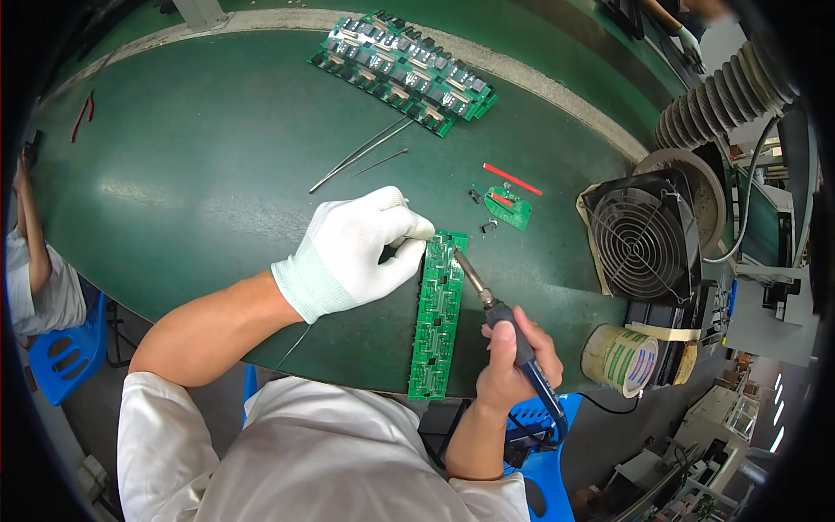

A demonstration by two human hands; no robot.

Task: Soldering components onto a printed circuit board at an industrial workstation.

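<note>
A long narrow green circuit board point(435, 326) lies on the green table in front of me, running from near the table's edge away from me. My left hand point(361, 248), in a white knit glove, is closed in a pinch at the board's far end. A thin grey solder wire point(293, 346) trails out from under the glove's cuff; its end at the fingertips is too small to see. My bare right hand point(513, 361) is closed round the dark handle of a soldering iron point(509, 322). The iron's tip meets the board's far end, just right of the gloved fingers.
Stacked circuit boards point(404, 70) lie at the back, with metal rods point(361, 155) before them. Right of my board are a small green board piece point(509, 207) and a red strip point(511, 179). A fan point(639, 235) and tape roll point(619, 361) stand at right; red-handled pliers point(83, 116) far left.
</note>
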